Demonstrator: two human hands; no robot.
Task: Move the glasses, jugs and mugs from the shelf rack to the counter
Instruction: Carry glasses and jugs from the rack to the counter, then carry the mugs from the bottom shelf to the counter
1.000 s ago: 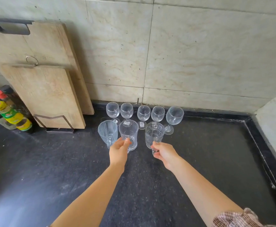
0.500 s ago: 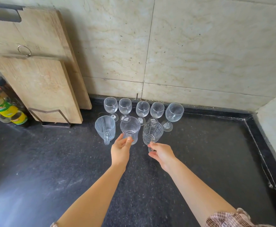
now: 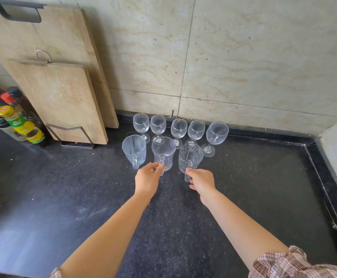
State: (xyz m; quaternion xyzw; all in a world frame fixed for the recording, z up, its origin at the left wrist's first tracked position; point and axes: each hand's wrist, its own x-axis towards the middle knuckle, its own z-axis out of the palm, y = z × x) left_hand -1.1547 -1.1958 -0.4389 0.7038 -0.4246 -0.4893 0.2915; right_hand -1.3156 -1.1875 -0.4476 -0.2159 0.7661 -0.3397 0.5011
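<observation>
Three clear glass jugs stand in a row on the black counter. My left hand pinches the handle of the plain middle jug. My right hand holds the handle of the patterned right jug. Both jugs rest upright on the counter. The ribbed left jug stands free, handle toward me. Behind them, several stemmed wine glasses line the wall, the rightmost one slightly larger.
Two wooden cutting boards lean on the wall in a wire holder at the left. Sauce bottles stand further left. A raised black rim and a side wall bound the counter on the right.
Both jugs have settled onto the counter in line with the ribbed jug. My hands have slid back to the handle ends, fingers loosening. The view has shifted slightly.
</observation>
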